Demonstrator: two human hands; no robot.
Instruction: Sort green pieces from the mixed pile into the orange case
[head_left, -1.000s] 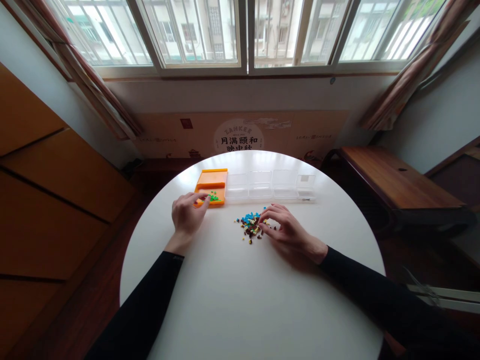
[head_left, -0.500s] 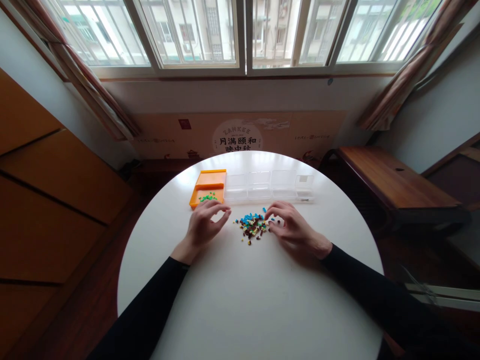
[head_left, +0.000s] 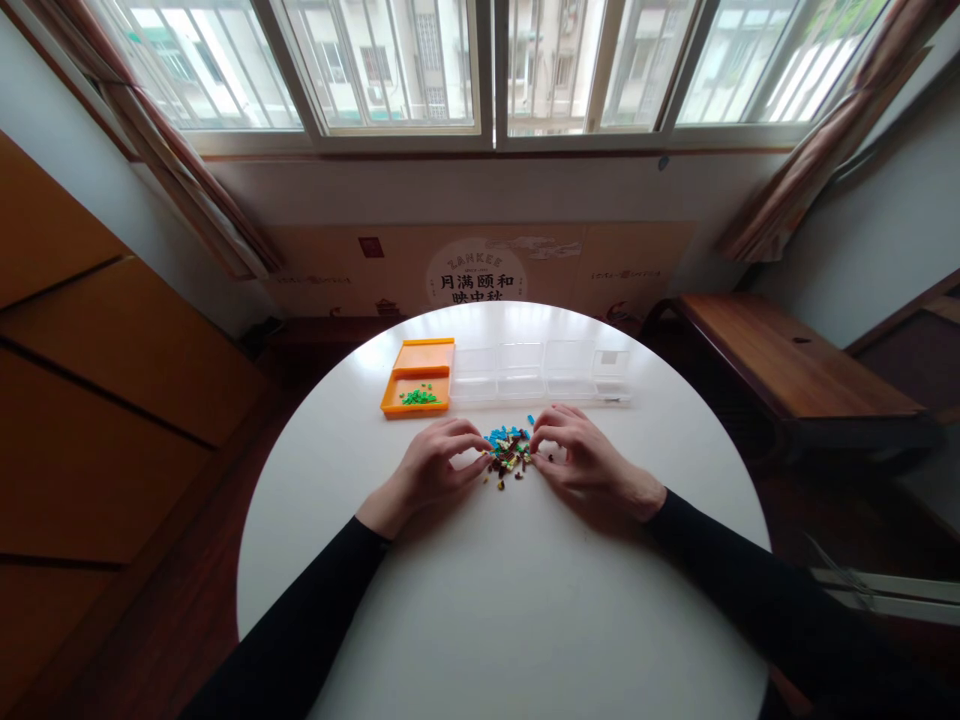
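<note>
Loose pile of small blue, brown, yellow plastic pieces (head_left: 510,452) between left hand (head_left: 435,462) and right hand (head_left: 589,458), neither clearly nearer. Both grips curled; can't tell if grasping.

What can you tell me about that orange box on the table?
The orange box lies open and flat on the white table, beside a row of clear boxes. It looks like plastic, with two shallow halves. Small green pieces lie in the nearer half. The left hand is not holding it.
</note>
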